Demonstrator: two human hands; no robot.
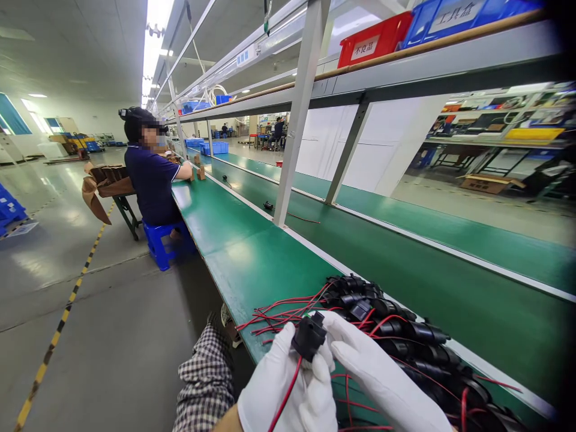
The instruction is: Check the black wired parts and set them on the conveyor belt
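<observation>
My left hand, in a white glove, is closed around a small black plastic part. A red wire runs down from this part over the glove. My right hand, also gloved in white, meets the part from the right with its fingertips at its upper edge; some of those fingertips are hidden. Right beside and behind my hands lies a pile of similar black parts with red and black wires. Several loose wire ends stretch left across the green bench.
A co-worker sits on a blue stool farther along the bench. A metal post rises behind the pile, under a shelf with a red bin and a blue bin. A wired black part lies on the middle strip.
</observation>
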